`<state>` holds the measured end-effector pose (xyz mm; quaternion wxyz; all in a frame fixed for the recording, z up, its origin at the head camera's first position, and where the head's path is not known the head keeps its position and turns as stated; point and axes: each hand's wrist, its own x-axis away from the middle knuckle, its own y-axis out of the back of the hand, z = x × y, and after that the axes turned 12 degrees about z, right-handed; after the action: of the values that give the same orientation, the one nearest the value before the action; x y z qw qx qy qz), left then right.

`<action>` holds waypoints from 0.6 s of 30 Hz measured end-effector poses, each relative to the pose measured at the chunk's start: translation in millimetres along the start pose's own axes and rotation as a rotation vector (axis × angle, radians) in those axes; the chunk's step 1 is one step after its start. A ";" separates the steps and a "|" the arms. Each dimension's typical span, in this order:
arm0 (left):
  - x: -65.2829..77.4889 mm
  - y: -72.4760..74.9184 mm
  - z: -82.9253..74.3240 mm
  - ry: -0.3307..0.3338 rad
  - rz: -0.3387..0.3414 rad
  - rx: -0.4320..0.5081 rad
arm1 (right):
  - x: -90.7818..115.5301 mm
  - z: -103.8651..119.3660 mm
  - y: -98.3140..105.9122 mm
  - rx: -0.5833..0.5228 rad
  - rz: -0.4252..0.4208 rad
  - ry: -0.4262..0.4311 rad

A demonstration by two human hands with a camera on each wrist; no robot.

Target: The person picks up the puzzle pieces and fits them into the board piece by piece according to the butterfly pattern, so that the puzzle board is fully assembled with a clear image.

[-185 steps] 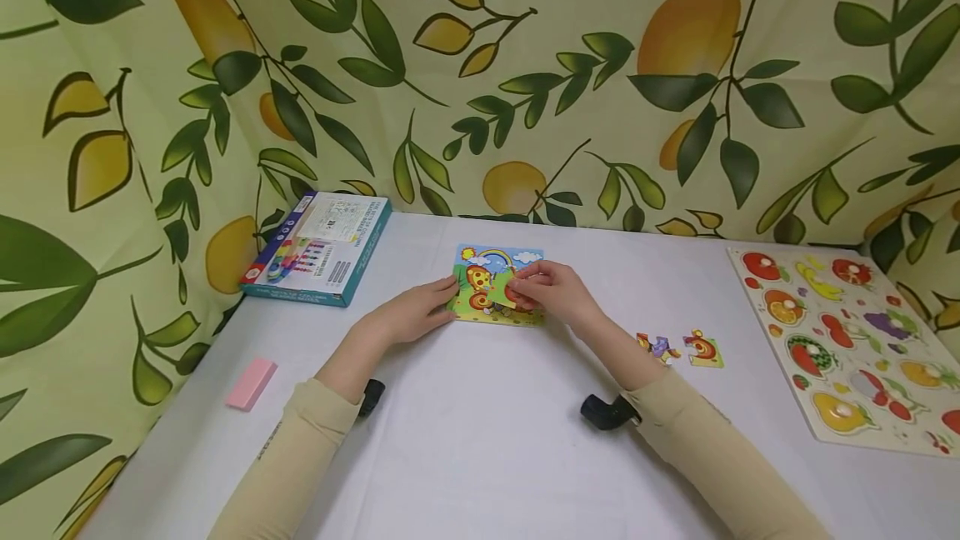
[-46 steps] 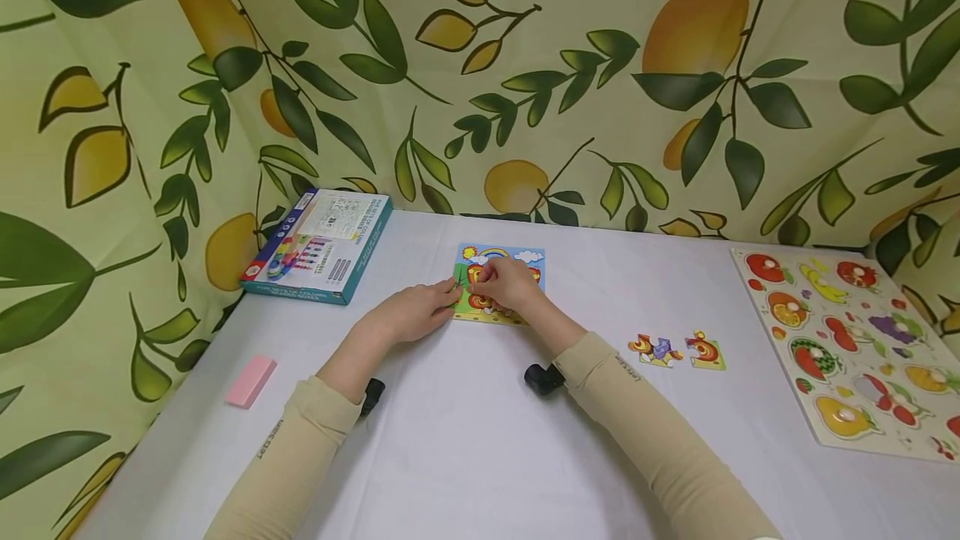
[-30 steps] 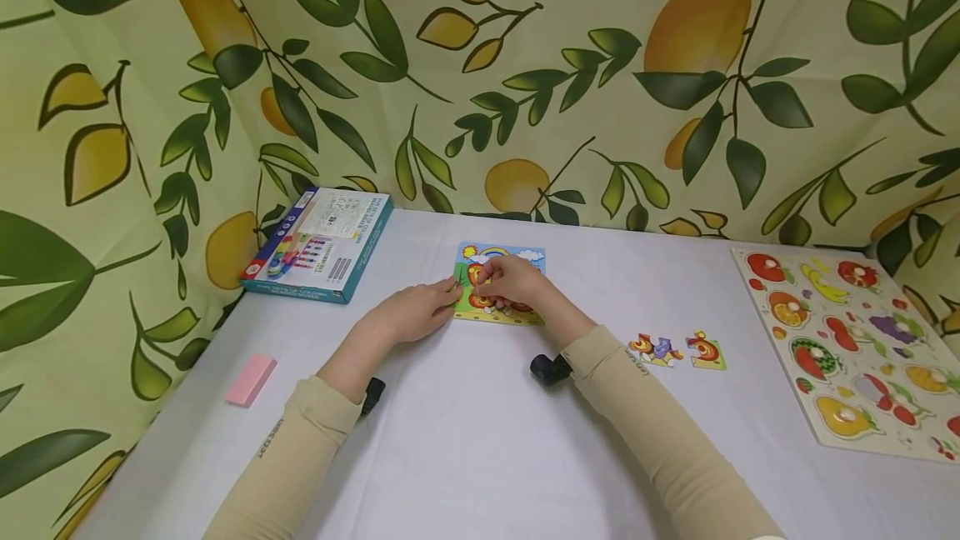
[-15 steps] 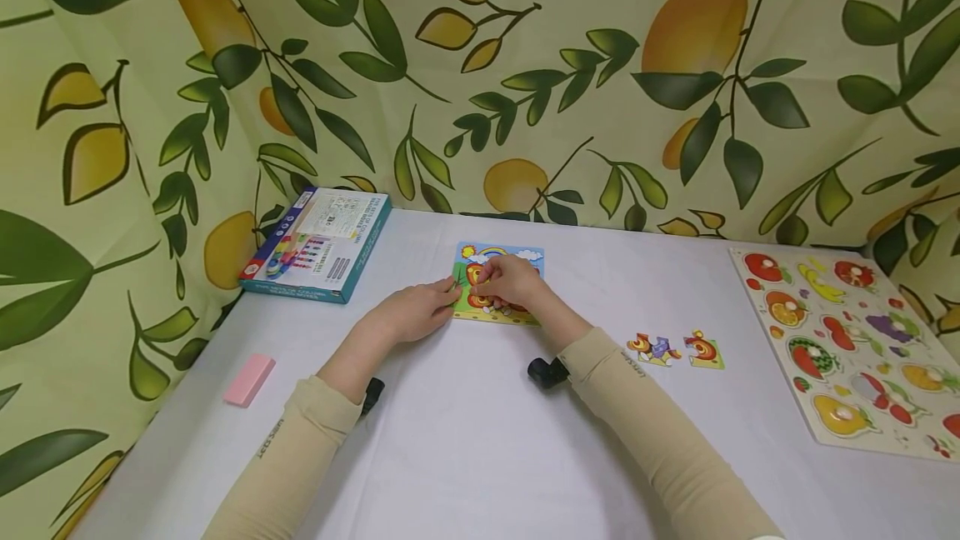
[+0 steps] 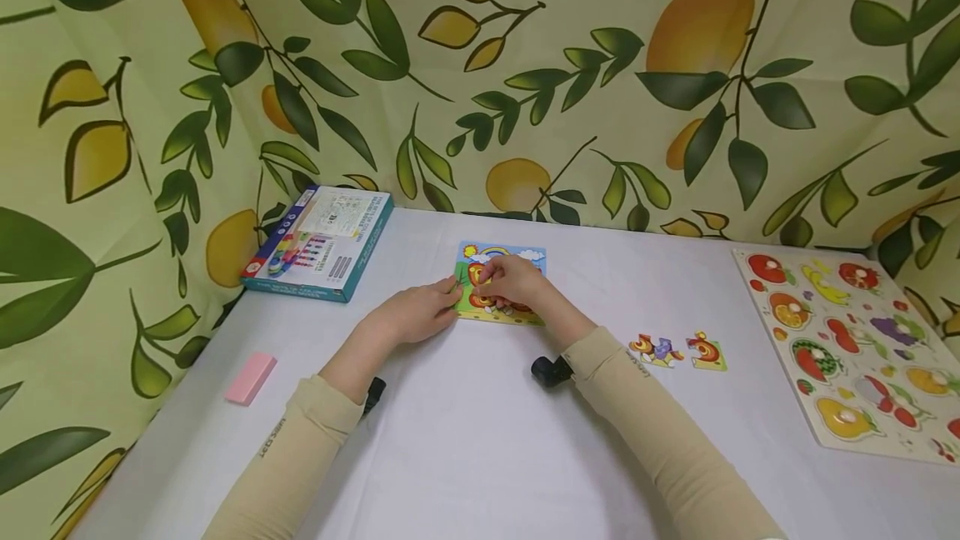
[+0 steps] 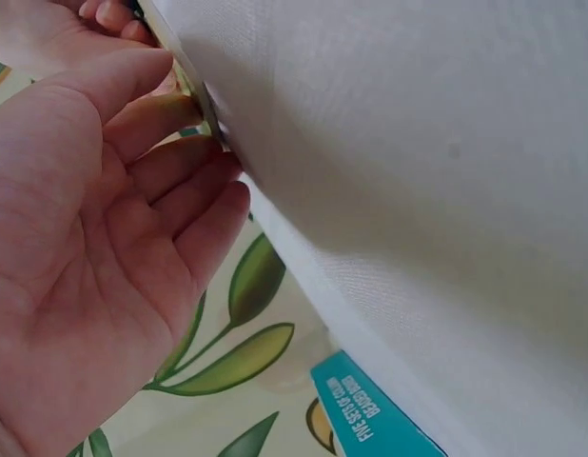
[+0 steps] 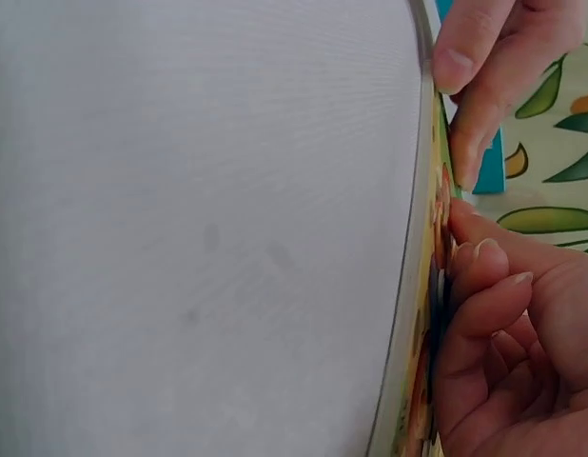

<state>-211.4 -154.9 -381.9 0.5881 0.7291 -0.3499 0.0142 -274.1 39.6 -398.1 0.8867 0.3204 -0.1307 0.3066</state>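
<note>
A small picture puzzle [image 5: 495, 317] with a rainbow and bears lies flat on the white table, its middle hidden by my right hand. My left hand [image 5: 420, 309] lies at its left edge, the fingers nearly straight and touching the rim. My right hand [image 5: 512, 282] is over the puzzle with fingers curled, thumb and fingertips holding a puzzle piece [image 5: 476, 273] low on the left half. In the right wrist view its fingertips reach the board [image 7: 437, 224] right beside the left hand's fingers. Two loose puzzle pieces [image 5: 656, 350] [image 5: 706, 352] lie to the right.
A boxed bead set [image 5: 318, 244] stands at the back left. A pink block [image 5: 251, 378] lies at the left. At the right is a large fruit peg board [image 5: 847, 348]. Patterned cloth [image 5: 525, 90] walls the table's back and left.
Since the oldest frame my right hand has moved left across the puzzle, and the piece it held raised is now down at the board. In the last second both hands stay almost still.
</note>
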 end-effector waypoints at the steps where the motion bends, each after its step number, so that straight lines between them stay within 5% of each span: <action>1: 0.0 0.3 -0.1 -0.003 0.000 -0.005 | 0.4 -0.3 0.1 0.009 0.000 0.004; 10: 1.1 0.8 0.3 -0.023 0.008 -0.014 | 3.8 -0.1 1.2 0.206 0.005 0.042; 18: 2.0 1.2 0.9 -0.039 0.000 -0.029 | 2.9 2.4 -3.1 0.214 -0.022 0.019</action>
<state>-210.9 -156.7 -380.3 0.5917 0.7207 -0.3611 -0.0051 -269.9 37.5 -396.5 0.8519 0.4118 -0.0853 0.3120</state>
